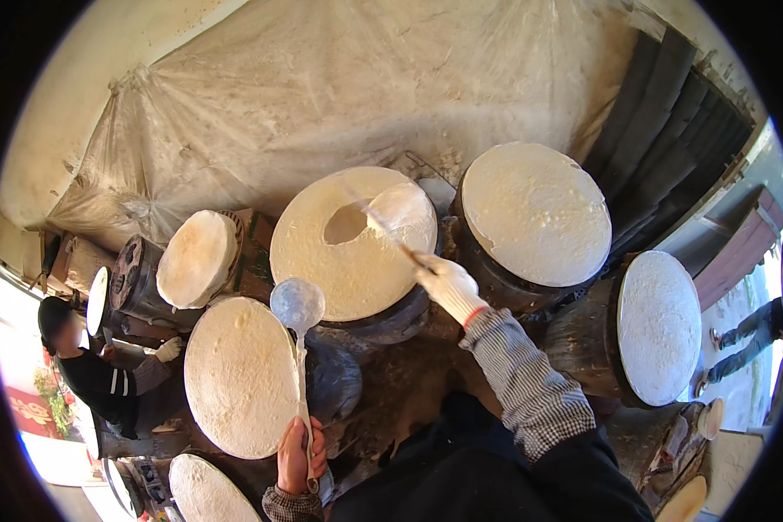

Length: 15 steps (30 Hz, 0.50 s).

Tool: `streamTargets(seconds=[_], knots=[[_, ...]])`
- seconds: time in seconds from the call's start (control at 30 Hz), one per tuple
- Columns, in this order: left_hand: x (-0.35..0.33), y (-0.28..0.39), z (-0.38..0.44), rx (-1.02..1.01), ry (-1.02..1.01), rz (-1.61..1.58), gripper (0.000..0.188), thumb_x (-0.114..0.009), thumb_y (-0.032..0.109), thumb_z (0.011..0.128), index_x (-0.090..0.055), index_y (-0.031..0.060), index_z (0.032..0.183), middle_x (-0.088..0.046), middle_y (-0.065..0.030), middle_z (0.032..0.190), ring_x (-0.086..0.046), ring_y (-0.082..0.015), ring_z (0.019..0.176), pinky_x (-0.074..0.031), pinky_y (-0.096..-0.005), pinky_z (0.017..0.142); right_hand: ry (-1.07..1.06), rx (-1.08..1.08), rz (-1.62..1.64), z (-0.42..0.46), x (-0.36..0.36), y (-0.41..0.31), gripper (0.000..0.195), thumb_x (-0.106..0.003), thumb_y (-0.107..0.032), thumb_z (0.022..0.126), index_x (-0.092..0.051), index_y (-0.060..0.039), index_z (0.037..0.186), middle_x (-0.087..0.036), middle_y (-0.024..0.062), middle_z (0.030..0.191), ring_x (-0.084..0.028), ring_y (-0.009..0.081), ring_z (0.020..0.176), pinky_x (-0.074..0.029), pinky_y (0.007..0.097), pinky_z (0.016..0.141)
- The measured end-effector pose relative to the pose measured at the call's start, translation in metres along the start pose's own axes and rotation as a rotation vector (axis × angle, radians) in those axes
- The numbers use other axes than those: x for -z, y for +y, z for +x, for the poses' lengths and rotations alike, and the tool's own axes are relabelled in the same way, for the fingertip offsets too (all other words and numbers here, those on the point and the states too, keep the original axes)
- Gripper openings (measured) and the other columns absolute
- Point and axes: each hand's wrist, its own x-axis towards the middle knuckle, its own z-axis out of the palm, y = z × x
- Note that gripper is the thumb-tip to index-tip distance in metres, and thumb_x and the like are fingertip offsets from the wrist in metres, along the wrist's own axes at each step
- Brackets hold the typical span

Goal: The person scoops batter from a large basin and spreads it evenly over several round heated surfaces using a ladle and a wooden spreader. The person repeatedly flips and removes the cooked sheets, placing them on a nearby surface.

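My left hand, bare, grips the handle of a metal ladle. The ladle's batter-coated bowl is raised between two round griddles. In a white knit glove, my right hand holds a thin stick-like spreader, partly blurred. It reaches across the middle griddle's pale batter sheet. That sheet has a bare oval gap near its centre. A thicker white patch of batter lies right of the gap. Close by my left hand is another round covered in pale batter.
More batter-covered griddles stand on drum stoves at right, far right and lower left. A stack of round flatbreads sits back left. A co-worker is at the left; another person's legs show far right. Plastic sheeting covers the wall.
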Motion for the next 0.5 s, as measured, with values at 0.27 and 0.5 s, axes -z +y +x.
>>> streamTargets(seconds=[0.27, 0.5], knots=[[0.010, 0.005, -0.001, -0.056, -0.026, -0.009, 0.032, -0.031, 0.032, 0.100, -0.045, 0.0045, 0.096, -0.040, -0.0019, 0.057, -0.032, -0.0087, 0.036, -0.028, -0.0220, 0.030, -0.053, -0.255, 0.193, -0.012, -0.025, -0.011, 0.039, -0.047, -0.031, 0.092, -0.053, -0.0162, 0.128, -0.068, 0.0036, 0.090, -0.060, 0.0144, 0.059, -0.048, 0.0253, 0.056], [0.025, 0.001, -0.009, -0.060, -0.033, -0.029, 0.032, -0.030, 0.032, 0.100, -0.046, 0.0043, 0.096, -0.040, -0.0024, 0.057, -0.032, -0.0090, 0.035, -0.028, -0.0226, 0.030, 0.133, -0.321, 0.569, -0.025, -0.004, -0.003, 0.041, -0.053, -0.028, 0.090, -0.051, -0.0187, 0.130, -0.064, -0.0014, 0.076, -0.050, 0.0067, 0.049, -0.041, 0.0213, 0.043]])
